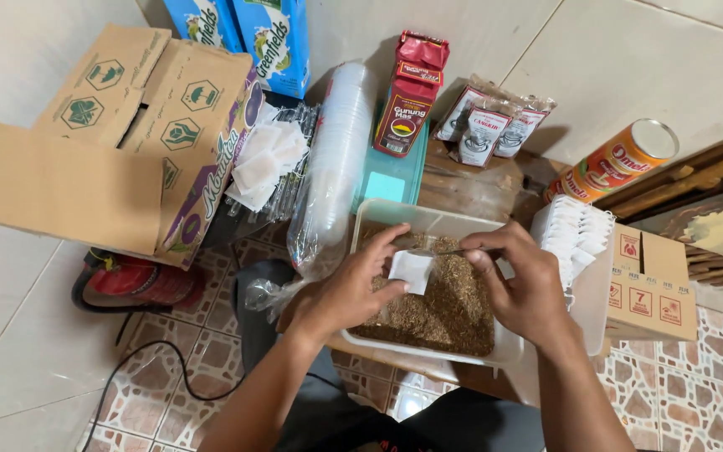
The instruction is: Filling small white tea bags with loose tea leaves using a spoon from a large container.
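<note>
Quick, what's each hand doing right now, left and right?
Left hand: closed on a small white paper bag.
Right hand: pinching a thin spoon handle over the tub of loose tea.

A thin matt white paper sachet point(412, 269) lies over coarse, dry brown loose tea point(449, 305) in a smooth translucent plastic tub point(428, 219), beside matt corrugated cardboard box point(119, 142) and glossy tiled floor point(169, 377).

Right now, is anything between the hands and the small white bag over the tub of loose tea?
No. The left hand already pinches the small white bag, the right hand touches its top edge, directly above the tub; nothing visible intervenes.
</note>
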